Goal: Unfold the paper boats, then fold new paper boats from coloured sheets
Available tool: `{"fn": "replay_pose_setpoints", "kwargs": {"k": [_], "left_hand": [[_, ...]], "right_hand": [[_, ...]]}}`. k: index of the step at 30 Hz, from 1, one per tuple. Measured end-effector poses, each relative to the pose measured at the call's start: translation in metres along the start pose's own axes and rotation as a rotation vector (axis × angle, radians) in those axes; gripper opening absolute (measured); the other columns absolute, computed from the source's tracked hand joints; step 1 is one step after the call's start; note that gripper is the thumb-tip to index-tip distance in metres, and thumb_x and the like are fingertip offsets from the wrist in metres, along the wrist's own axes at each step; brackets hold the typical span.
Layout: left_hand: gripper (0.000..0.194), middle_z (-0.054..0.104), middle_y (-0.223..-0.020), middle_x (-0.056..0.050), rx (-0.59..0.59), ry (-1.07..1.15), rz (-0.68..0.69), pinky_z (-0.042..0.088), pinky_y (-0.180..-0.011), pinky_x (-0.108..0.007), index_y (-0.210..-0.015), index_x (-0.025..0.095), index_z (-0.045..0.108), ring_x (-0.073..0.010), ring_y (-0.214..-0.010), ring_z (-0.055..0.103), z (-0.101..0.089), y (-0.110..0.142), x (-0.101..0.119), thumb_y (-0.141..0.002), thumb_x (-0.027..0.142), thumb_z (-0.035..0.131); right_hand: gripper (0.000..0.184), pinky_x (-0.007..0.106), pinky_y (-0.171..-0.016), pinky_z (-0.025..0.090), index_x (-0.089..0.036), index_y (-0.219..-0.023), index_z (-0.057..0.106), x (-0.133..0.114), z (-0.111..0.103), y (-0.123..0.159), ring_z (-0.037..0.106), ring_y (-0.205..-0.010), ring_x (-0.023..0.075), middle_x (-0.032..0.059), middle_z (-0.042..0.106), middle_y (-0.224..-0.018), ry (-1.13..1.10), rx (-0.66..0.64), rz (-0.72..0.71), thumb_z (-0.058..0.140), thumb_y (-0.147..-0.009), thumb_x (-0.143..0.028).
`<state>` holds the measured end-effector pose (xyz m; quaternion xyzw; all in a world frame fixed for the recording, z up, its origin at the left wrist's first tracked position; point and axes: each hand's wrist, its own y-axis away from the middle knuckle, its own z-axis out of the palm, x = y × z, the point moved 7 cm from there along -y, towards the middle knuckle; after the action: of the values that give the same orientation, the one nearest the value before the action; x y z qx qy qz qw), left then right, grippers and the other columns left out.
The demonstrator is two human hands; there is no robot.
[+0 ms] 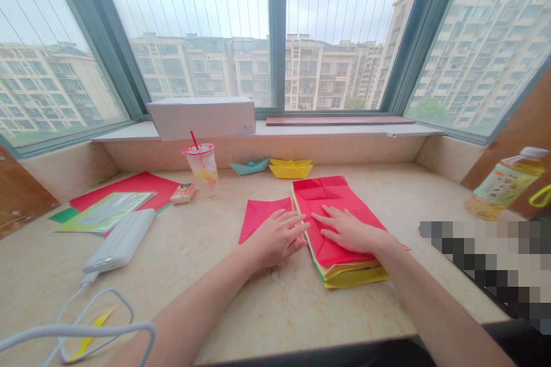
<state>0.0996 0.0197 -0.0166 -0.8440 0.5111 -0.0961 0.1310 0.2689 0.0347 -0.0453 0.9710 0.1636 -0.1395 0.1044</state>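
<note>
Pale tabletop (267, 321); red-topped paper stack (336, 196) lies under spread-flat right hand (349, 230); left hand (280, 235), loosely extended, overlaps stack's left edge.

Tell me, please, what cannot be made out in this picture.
In the head view:
Red sheet: the patch beneath the right hand is covered by it.
Pink sheet: its near right part is hidden behind the left hand.
Dark-edged object: its surface is masked by pixelation.
White cable: where it leads is cut off by the frame edge.
White box: its printing is too small to read.
</note>
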Motion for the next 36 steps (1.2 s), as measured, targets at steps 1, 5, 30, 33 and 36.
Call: {"fn": "replay_pose_setpoints", "kwargs": {"k": [1, 5, 30, 33, 36], "left_hand": [[0.037, 0.056, -0.139, -0.009, -0.003, 0.0, 0.003, 0.04, -0.106, -0.05, -0.13, 0.023, 0.055, -0.027, -0.129, 0.051, 0.001, 0.0, 0.001, -0.099, 0.037, 0.042], [0.036, 0.06, -0.136, -0.009, 0.003, -0.001, 0.012, 0.039, -0.107, -0.051, -0.127, 0.023, 0.057, -0.0271, -0.127, 0.053, 0.002, -0.001, 0.002, -0.099, 0.038, 0.04], [0.031, 0.067, -0.124, -0.009, -0.051, 0.027, 0.058, 0.037, -0.107, -0.046, -0.114, 0.023, 0.066, -0.0235, -0.115, 0.062, 0.005, -0.002, 0.013, -0.098, 0.037, 0.043], [0.03, 0.067, -0.122, -0.009, -0.066, 0.016, 0.123, 0.037, -0.106, -0.046, -0.115, 0.023, 0.064, -0.0244, -0.118, 0.059, -0.002, -0.001, 0.022, -0.098, 0.037, 0.044], [0.031, 0.068, -0.118, -0.008, -0.119, 0.045, 0.214, 0.039, -0.104, -0.043, -0.115, 0.024, 0.064, -0.0241, -0.118, 0.059, -0.008, 0.001, 0.037, -0.098, 0.039, 0.043]], "right_hand": [[0.057, 0.055, -0.116, 0.017, -0.032, -0.147, 0.04, 0.0, 0.003, 0.0, 0.019, -0.147, 0.0356, 0.007, 0.024, -0.16, -0.002, -0.025, 0.007, 0.034, -0.096, -0.055], [0.059, 0.056, -0.117, 0.01, -0.038, -0.148, 0.035, -0.005, 0.008, 0.002, 0.008, -0.148, 0.0357, 0.0026, 0.012, -0.163, -0.022, -0.112, 0.017, 0.032, -0.095, -0.062], [0.126, 0.059, -0.116, 0.001, -0.029, -0.155, 0.01, -0.017, 0.007, 0.022, -0.008, -0.147, 0.0381, 0.0136, -0.003, -0.162, -0.043, -0.294, 0.018, 0.078, -0.055, -0.067], [0.127, 0.06, -0.116, 0.002, -0.03, -0.155, 0.012, -0.018, 0.007, 0.021, -0.006, -0.147, 0.039, 0.013, -0.002, -0.163, -0.067, -0.286, 0.021, 0.079, -0.053, -0.068], [0.128, 0.061, -0.116, 0.003, -0.031, -0.154, 0.014, -0.018, 0.005, 0.022, -0.004, -0.147, 0.0397, 0.0128, 0.001, -0.163, -0.091, -0.262, -0.006, 0.081, -0.051, -0.067]]}}
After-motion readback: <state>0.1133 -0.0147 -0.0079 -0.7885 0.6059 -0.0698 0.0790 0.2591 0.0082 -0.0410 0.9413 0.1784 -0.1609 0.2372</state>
